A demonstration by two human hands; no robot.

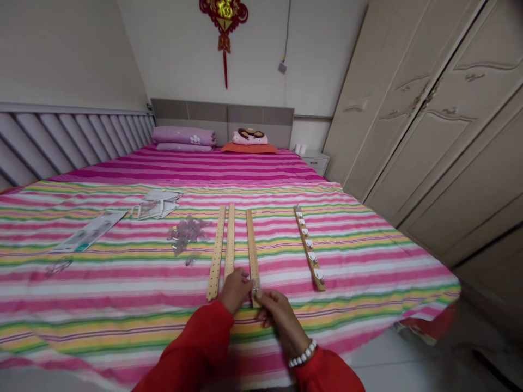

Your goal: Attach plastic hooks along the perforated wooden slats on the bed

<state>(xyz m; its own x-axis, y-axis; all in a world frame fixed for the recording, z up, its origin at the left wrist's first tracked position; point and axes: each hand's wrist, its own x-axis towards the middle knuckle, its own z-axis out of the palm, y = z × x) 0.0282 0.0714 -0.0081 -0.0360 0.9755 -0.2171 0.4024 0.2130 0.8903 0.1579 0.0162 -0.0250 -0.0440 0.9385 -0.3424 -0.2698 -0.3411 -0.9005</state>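
Two holed wooden strips [216, 253] are lying left of the third strip [252, 245], the left hand [236, 288] blocking one's near end. Clear plastic bits [188, 231] are sitting further left, and a strip with white hooks [308, 245] is resting off right. The red wall ornament [224, 24] is showing a gold 福; the flat packet's [92, 231] print is too tiny to read. The right hand [280, 313] is pinching a small shiny piece [255, 291] at the third strip's near end; can't tell if the left's gripping anything.

A slim pale wooden strip [252, 239] is lying flat beside two perforated strips [218, 251], a small shiny piece [255, 291] sitting over its near end
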